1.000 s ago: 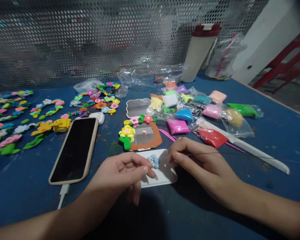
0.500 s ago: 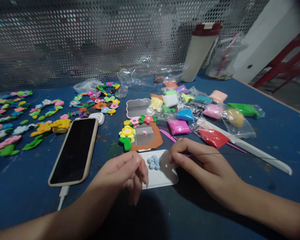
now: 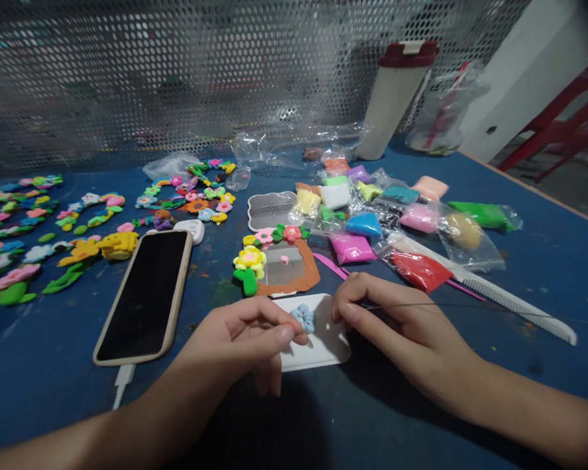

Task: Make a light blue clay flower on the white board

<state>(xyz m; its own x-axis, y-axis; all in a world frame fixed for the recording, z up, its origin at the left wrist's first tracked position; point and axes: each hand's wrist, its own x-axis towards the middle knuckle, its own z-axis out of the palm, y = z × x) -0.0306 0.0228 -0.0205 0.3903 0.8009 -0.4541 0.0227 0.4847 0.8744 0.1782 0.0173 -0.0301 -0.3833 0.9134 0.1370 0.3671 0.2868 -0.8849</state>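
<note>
A light blue clay flower [image 3: 304, 317] with small red marks lies on a white rectangular plate [image 3: 318, 356]. My left hand [image 3: 259, 339] is over the plate's left side, thumb and forefinger pinched together by the flower's lower left petals. A reddish spot shows at these fingertips, too small to name. At the plate's right edge, my right hand [image 3: 396, 326] is closed in a pinch on a thin dark thread [image 3: 436, 304], which trails off to the right. Behind the plate lies a mirror frame [image 3: 308, 264] partly covered in brown clay, with clay flowers and leaves.
A phone [image 3: 144, 294] on a cable lies left, near several colourful clay pieces [image 3: 83, 251]. Bagged clay [image 3: 362, 225], a white comb [image 3: 519, 310] and a pink tool [image 3: 329, 264] lie on the right. A tumbler [image 3: 396, 98] stands behind, before a perforated metal panel [image 3: 176, 78].
My left hand has moved right toward the flower, and its thumb and forefinger have come together over the petals. The right hand stays nearly in place.
</note>
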